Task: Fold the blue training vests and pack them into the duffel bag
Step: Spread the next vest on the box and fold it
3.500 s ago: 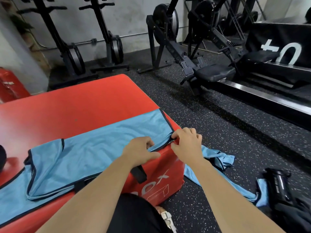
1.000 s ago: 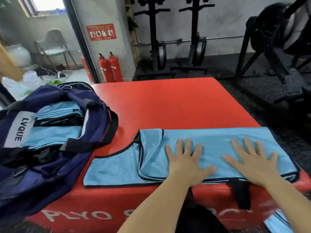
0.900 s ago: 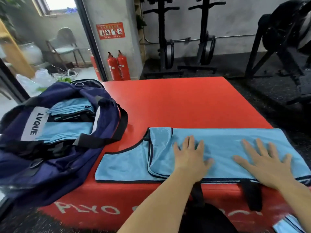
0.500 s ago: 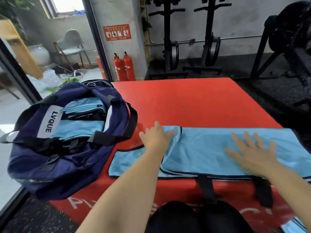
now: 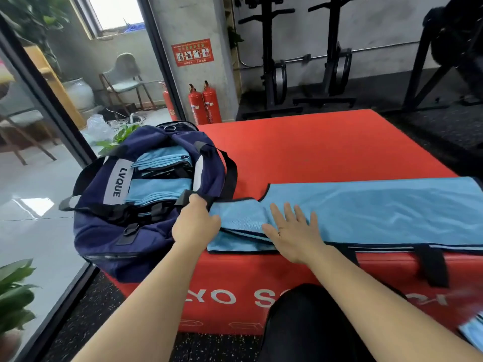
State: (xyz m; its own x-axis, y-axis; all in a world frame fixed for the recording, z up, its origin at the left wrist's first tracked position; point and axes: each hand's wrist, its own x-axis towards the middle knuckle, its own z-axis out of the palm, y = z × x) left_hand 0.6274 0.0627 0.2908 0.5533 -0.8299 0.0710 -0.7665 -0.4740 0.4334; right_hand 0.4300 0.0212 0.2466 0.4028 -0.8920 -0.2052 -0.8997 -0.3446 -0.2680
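Duffel bag [image 5: 104,231]: navy, unzipped and gaping wide, white "LVQUE" panel on its side, sitting on the left end of the red plyo box [image 5: 326,152] and overhanging that end.
Inside the bag: folded vests [image 5: 159,190], light blue, stacked flat; one bundle near the front of the opening, another behind it toward the far end, dark lining between them.
Bag strap [image 5: 230,176]: black, looping off the bag's right side onto the box top, just beside the vest's left end.
Vest [image 5: 379,212]: light blue mesh with thin black piping, folded lengthwise into one long strip, stretched along the near edge of the box, right end running out of view.
Vest's left end: layers doubled up and a little bunched, black-edged notch showing just above the right hand.
Left hand [image 5: 194,226]: grasping the vest's left end, thumb on top of the cloth, fingers tucked out of sight, knuckles up against the bag.
Right hand [image 5: 292,233]: flat and released, fingers spread, pressing the vest down just right of the bunched end.
Lower right corner: more blue cloth [image 5: 471,335], blurred, below the box top.
Background: two red fire extinguishers [image 5: 205,104] against the pillar beyond the bag.
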